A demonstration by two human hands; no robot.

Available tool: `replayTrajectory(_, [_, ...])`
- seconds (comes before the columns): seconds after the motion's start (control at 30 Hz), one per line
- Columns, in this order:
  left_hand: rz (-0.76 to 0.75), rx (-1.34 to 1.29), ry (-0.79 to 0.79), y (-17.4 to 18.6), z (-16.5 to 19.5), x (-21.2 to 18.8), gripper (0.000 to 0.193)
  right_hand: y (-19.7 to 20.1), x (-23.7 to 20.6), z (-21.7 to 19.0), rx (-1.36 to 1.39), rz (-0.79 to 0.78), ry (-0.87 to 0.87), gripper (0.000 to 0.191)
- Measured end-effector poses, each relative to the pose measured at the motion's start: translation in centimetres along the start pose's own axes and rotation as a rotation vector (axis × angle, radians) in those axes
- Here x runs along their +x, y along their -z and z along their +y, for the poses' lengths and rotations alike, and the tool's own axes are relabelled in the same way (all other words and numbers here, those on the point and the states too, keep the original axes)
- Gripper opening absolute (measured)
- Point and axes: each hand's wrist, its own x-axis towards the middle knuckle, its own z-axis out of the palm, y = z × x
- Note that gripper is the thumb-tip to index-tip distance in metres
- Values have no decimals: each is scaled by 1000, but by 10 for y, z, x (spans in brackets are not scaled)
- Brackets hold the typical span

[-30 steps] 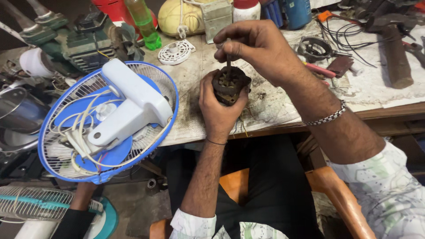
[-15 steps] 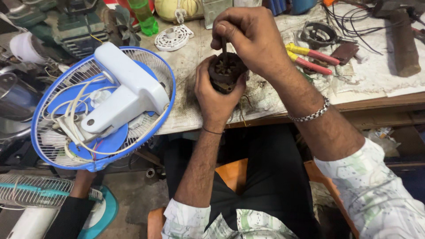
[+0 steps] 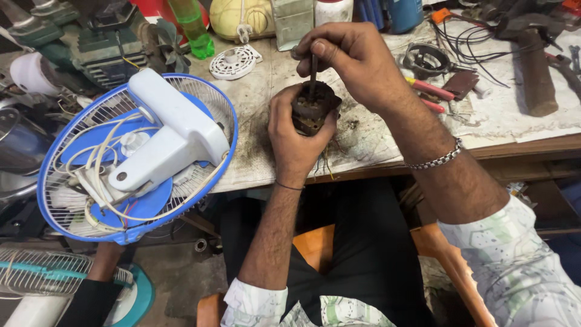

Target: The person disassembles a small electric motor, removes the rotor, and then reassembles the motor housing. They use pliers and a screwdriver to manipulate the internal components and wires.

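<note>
Nearest: orange seat edge (image 3: 315,242) at 6 o'clock, then the person's forearms coming up to the workbench (image 3: 363,139).

Left hand (image 3: 293,142) is wrapped round a small dark fan motor (image 3: 311,109), fingers clamped on its sides, holding it just above the bench's front edge, dead centre. Right hand (image 3: 357,63) comes in from 1 o'clock, fingertips pinched together on a thin dark tool shaft (image 3: 313,69) standing near upright in the motor's top.

Handling call: the motor looks dense for its size, rigid and greasy, so likely slippery. Grip the outer body as the left hand does; stay off the loose wire leads (image 3: 327,163) hanging from the bottom, which look fragile.

At 9 o'clock, a blue fan guard (image 3: 66,200) with a white fan housing (image 3: 175,133) lies half off the bench, well apart from the hands.

Further out: white round vent cap (image 3: 233,63) at 11, green bottle (image 3: 193,30) behind it. At 2 o'clock, red-handled tools (image 3: 433,89), a metal ring part (image 3: 426,59), black wires (image 3: 478,48) and a hammer (image 3: 535,66). Nothing sits between the hands and the motor; the clutter crowds only the bench's far side.
</note>
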Motion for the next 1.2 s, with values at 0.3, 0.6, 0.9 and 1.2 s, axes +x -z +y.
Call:
replayTrajectory(0.3, [-47, -286, 152, 2, -13, -4, 64, -4, 4, -3, -67, 90, -17, 14])
replayTrajectory(0.6, [-45, -209, 140, 4, -13, -4, 65, -2, 7, -4, 123, -34, -53, 16])
replayTrajectory(0.9, [-26, -202, 131, 3, -13, -4, 65, -12, 13, -1, -184, 114, -115, 27])
replayTrajectory(1.2, [-12, -198, 117, 1, -12, -5, 66, -3, 9, -10, 41, 0, -103, 13])
